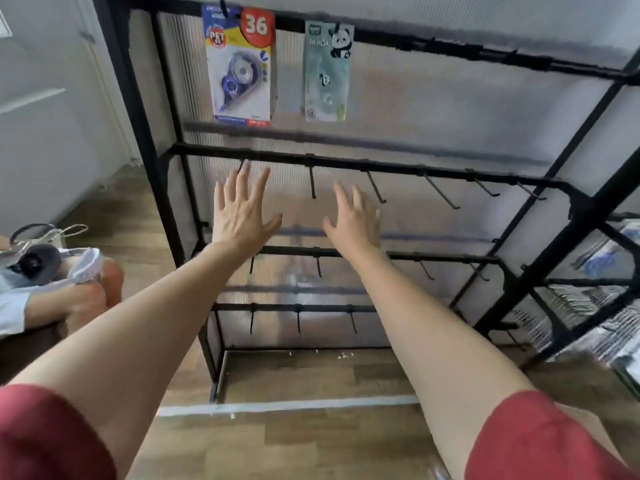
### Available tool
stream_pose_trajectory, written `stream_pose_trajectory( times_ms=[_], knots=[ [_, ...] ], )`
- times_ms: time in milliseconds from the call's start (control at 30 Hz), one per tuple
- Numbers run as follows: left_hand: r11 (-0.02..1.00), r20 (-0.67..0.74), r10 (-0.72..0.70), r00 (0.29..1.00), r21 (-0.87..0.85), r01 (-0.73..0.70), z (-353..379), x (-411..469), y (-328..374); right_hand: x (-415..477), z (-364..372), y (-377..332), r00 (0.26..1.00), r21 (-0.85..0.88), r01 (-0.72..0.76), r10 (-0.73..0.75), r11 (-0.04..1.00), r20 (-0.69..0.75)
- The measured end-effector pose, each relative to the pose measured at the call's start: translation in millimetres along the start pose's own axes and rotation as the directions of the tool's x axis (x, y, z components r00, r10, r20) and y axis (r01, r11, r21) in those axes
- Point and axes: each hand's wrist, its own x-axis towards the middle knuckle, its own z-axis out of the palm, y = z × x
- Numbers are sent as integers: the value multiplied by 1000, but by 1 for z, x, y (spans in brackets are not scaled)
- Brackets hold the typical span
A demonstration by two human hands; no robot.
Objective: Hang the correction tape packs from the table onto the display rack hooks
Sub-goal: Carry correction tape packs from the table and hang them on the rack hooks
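At the far left another person's knees (104, 278) and a bag (52, 233) sit on the edge of my view, no part of the job. My left hand (239, 211) is raised in front of the display rack (381, 167), fingers straight and spread, holding nothing. Above it, on the top rail, hangs the blue and yellow pack (240, 64) marked 36. Just right of that hand is an empty hook (312, 183) on the 2nd rail, and above it the panda pack (328, 71) hangs beside the first, apart from it. My right hand (353, 221) is likewise flat and empty, near the left one but not touching it. So I count 2 packs hung, and I judge I am between placements, with nothing in hand. Further right the rail's hooks (446, 197) are all bare, and blurred packets (602, 261) lie on a side shelf. The tabletop is out of view, so the next move calls for turning to it, pinching 1 pack by its top and threading its hole onto a free hook.
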Motion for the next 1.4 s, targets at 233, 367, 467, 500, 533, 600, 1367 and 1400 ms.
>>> stream_pose_trajectory(
  times_ms=[233, 367, 467, 500, 533, 600, 1367, 1400],
  knots=[
    [992, 95, -123, 988, 5, 124, 20, -83, 4, -85, 41, 6, 989, 2, 104, -103, 995, 102],
    [975, 175, -219, 960, 4, 222, 30, -153, 23, -147, 52, 19, 967, 58, 155, -163, 986, 198],
    [958, 229, -284, 931, 18, 288, 37, -214, 40, -195, 61, 31, 935, 81, 176, -192, 981, 297],
    [950, 241, -307, 921, 26, 310, 39, -234, 43, -209, 63, 33, 927, 83, 176, -194, 981, 322],
    [941, 253, -334, 908, 38, 336, 39, -253, 44, -223, 65, 35, 918, 82, 178, -195, 981, 346],
    [918, 261, -393, 882, 67, 390, 38, -291, 43, -248, 68, 32, 898, 81, 196, -212, 977, 385],
    [430, 149, -902, 404, 241, 870, -186, -749, -89, -597, 66, -249, 465, 269, 651, -653, 709, 598],
    [391, 130, -920, 369, 247, 887, -195, -765, -94, -611, 66, -263, 434, 285, 671, -674, 685, 597]
  ],
)
